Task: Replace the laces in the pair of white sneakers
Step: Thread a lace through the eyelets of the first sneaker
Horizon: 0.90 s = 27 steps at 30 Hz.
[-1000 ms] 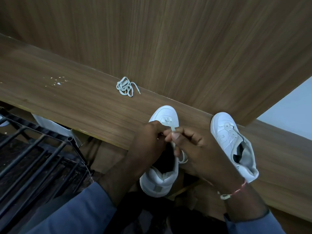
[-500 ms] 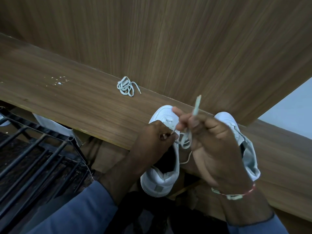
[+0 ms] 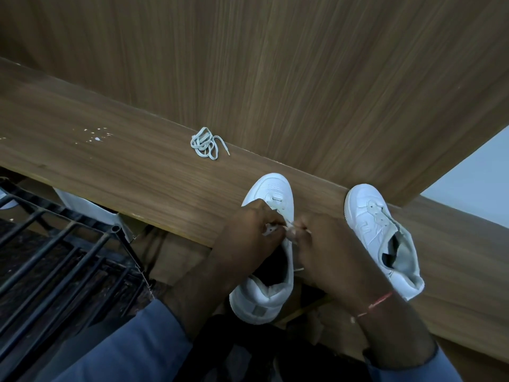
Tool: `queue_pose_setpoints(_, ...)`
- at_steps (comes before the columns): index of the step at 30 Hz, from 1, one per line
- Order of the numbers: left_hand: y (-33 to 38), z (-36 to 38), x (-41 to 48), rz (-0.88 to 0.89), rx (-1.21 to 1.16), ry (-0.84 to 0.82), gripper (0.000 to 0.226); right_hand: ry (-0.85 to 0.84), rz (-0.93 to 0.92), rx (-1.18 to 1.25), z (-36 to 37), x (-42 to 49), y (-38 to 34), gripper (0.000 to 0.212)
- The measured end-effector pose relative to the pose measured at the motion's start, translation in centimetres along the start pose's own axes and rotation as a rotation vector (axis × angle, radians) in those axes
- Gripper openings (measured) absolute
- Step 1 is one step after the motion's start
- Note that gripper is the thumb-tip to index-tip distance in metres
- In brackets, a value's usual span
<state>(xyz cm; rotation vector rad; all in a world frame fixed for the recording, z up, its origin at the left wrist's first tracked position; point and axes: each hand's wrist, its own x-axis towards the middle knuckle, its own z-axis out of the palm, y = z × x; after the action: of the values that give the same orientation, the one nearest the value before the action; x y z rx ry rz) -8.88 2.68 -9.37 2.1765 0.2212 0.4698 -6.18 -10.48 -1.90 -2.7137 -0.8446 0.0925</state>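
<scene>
left hand (image 3: 248,232) pinching lace (image 3: 289,226) at left sneaker (image 3: 268,244) | right hand (image 3: 330,252) pinching same lace | right sneaker (image 3: 369,216) unlaced | spare lace bundle (image 3: 205,146) on tabletop (image 3: 110,161)

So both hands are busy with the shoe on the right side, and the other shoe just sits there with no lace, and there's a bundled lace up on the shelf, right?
Nearly. The head view shows the left hand and right hand working on the left sneaker, not the right one. The right sneaker sits untouched with empty eyelets, and the bundled lace does lie on the wooden shelf.
</scene>
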Motion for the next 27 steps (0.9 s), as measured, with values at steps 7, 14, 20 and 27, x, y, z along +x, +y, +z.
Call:
queue_pose_setpoints(7,-0.8,0.1,0.4,-0.204,-0.094,0.050,0.057,-0.013,-0.068,1.681,-2.3,-0.3,-0.8,0.017)
queue_pose_setpoints(14,-1.0,-0.1,0.4,-0.129,-0.004,0.006,0.042,0.070,0.033,-0.042,-0.2,0.6,3.2,0.022)
queue_pose_setpoints(20,-1.3,-0.5,0.6,-0.070,-0.037,-0.059,0.030,-0.161,0.014,0.059,0.5,0.3,2.2,0.017)
queue_pose_setpoints(27,-1.6,-1.0,0.5,-0.092,-0.092,-0.179,0.044,0.023,0.142,0.534,0.4,0.7,1.3,0.025)
